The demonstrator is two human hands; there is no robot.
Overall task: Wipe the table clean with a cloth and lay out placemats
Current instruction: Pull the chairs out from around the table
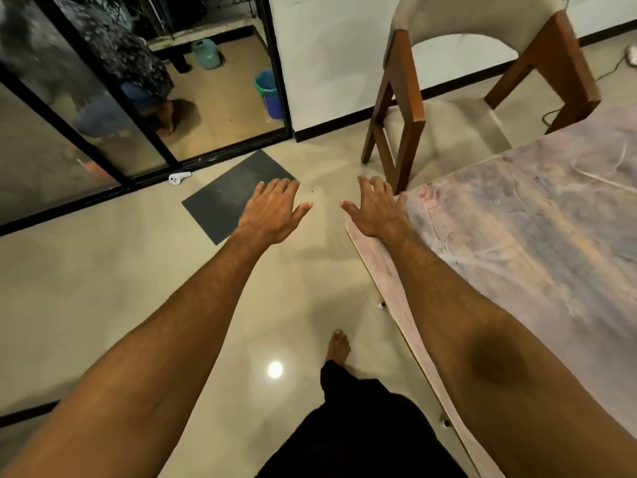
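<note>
Marbled pink and grey colours the table (537,236), which fills the right of the head view from its rounded corner downward. Both arms reach forward, palms down. The left hand (272,212) hangs over the tiled floor, fingers straight and loose, holding nothing. The right hand (374,210) spreads empty above the table's corner. A wooden chair (405,98) stands beyond; a dark grey mat (224,201) lies on the floor.
</note>
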